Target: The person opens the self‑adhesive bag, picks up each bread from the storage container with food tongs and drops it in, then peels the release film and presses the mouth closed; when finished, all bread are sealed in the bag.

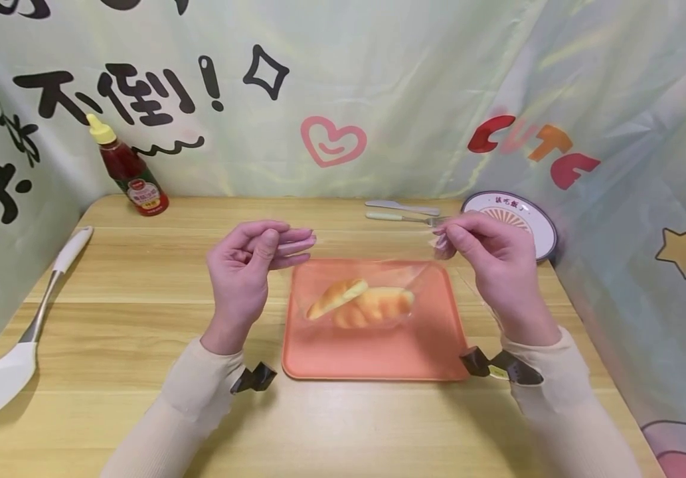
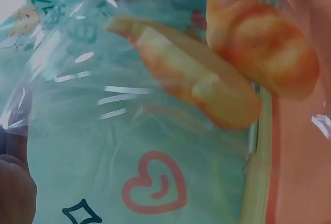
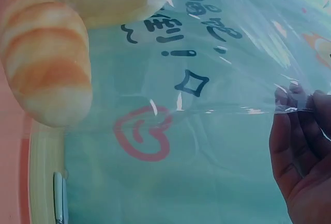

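Note:
A clear plastic bag [image 2: 72, 105] hangs between my two hands, above the front of an orange tray [image 1: 372, 358]. Two pieces of bread show through the film: a striped roll [image 3: 49, 63] and a paler, longer piece [image 2: 181, 74] that overlaps it in the head view. My left hand [image 1: 244, 272] pinches one upper corner between thumb and fingers, the other fingers pointing right. With thumb and fingertips, my right hand [image 1: 498, 265] pinches the opposite corner, where the film bunches. The bag's upper edge [image 3: 227, 112] is stretched taut.
At the back left stands a ketchup bottle [image 1: 133, 172] with a yellow cap. A white spatula [image 1: 4, 378] lies along the left side. Behind the tray lie a knife [image 1: 402, 207] and a fork [image 1: 393, 216]; a patterned oval plate [image 1: 540, 229] leans at the back right. Printed curtains surround the table.

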Motion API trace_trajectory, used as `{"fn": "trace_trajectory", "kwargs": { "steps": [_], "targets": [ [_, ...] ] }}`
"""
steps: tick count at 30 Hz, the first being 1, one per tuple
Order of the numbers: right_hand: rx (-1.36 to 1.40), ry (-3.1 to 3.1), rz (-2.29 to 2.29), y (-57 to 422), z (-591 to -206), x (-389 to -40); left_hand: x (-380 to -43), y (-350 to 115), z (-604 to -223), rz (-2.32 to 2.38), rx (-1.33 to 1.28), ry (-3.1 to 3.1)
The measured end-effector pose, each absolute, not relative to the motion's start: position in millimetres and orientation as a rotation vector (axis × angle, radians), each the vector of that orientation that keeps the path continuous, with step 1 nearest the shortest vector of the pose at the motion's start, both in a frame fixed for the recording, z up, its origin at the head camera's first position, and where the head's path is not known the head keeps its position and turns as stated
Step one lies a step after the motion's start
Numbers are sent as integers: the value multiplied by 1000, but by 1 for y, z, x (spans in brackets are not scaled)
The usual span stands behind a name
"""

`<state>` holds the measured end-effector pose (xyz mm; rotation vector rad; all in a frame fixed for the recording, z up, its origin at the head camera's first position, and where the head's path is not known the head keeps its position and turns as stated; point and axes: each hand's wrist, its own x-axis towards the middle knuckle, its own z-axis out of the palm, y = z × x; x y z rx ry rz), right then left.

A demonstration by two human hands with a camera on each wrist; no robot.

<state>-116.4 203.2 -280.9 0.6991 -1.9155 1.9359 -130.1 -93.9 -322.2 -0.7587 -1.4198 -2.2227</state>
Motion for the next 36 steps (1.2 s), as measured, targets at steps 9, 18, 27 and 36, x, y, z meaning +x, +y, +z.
{"fn": "trace_trajectory", "kwargs": {
  "steps": [9,18,27,36],
  "targets": [
    [705,-1774,2001,204,-279,-114,-129,-92,-320,-2211,-812,-1428],
    [754,-1724,2068,209,-279,-112,-129,-100,-321,-2055,-787,-1541],
    [836,-1573,2109,212,-285,-113,-131,-100,-317,-2256,-1082,-1343],
    [957,-1426,2115,207,-285,-116,-133,-99,-318,-2359,-1173,-1185]
  ]
}}
